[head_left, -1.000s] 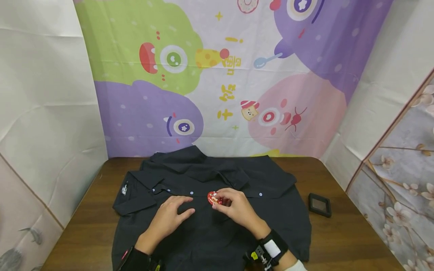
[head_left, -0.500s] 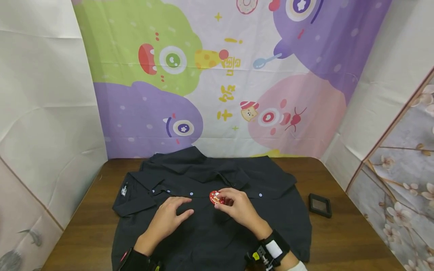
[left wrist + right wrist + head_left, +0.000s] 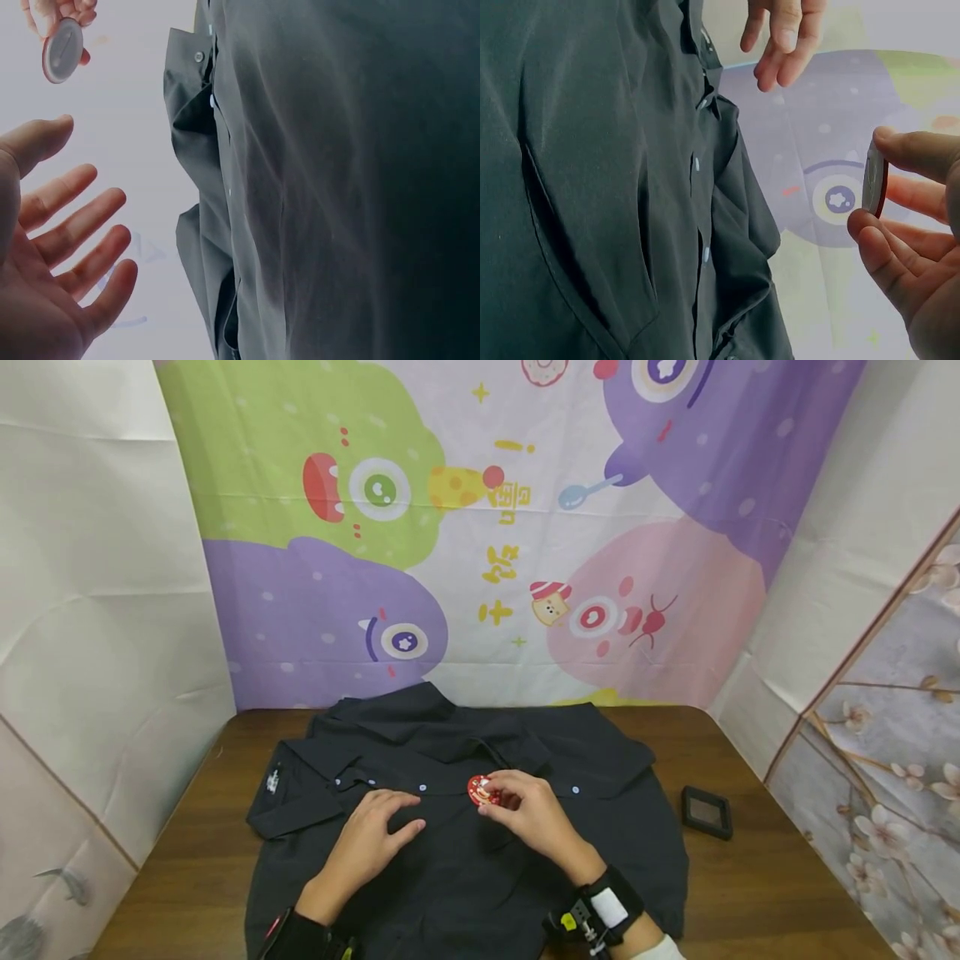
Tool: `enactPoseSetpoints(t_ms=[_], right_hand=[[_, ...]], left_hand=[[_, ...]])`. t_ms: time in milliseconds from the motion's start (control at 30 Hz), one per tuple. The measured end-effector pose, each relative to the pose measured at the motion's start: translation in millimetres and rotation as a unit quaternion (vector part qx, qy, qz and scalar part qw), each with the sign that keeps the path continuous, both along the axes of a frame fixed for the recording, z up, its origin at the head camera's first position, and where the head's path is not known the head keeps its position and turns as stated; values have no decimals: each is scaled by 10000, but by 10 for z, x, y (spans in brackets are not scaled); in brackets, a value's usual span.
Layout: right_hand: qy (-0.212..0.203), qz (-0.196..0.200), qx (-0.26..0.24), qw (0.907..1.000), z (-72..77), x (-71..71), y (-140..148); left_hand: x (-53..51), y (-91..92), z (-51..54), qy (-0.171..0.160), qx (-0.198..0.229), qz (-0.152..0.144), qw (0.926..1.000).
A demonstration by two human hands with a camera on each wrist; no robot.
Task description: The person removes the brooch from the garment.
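Between thumb and fingers, my right hand (image 3: 536,814) pinches a round red pin badge (image 3: 482,791) with a printed picture. The left wrist view shows the pale back of the badge (image 3: 63,51), with a thin pin line across it. In the right wrist view the badge (image 3: 874,180) appears edge-on. My left hand (image 3: 369,839) hovers to the left with relaxed, spread fingers and holds nothing. Beneath both hands a black button-up shirt (image 3: 450,877) lies spread on the table, its row of pale buttons running across. Both hands appear raised off the cloth.
A small black square frame (image 3: 707,812) lies on the wooden table (image 3: 780,893), right of the shirt. Behind the table hangs a cartoon-printed cloth (image 3: 495,677). White panels (image 3: 112,568) flank the sides.
My right hand, with the badge in it, has shifted slightly right and up. The left hand has barely moved, and the shirt lies as before.
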State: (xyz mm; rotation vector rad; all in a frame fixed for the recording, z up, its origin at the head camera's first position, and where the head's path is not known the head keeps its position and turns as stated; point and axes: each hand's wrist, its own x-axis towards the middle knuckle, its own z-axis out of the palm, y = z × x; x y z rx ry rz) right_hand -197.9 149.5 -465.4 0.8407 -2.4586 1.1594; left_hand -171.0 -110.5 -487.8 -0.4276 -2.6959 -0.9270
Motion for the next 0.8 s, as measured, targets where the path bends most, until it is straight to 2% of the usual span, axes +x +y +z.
enactPoseSetpoints(t_ms=[267, 800], right_hand=[[39, -157, 21, 9999, 40, 7, 70], [170, -361, -83, 9992, 126, -16, 178]], left_hand=[[18, 11, 11, -285, -33, -17, 9996], [4, 2, 24, -314, -48, -55, 9995]])
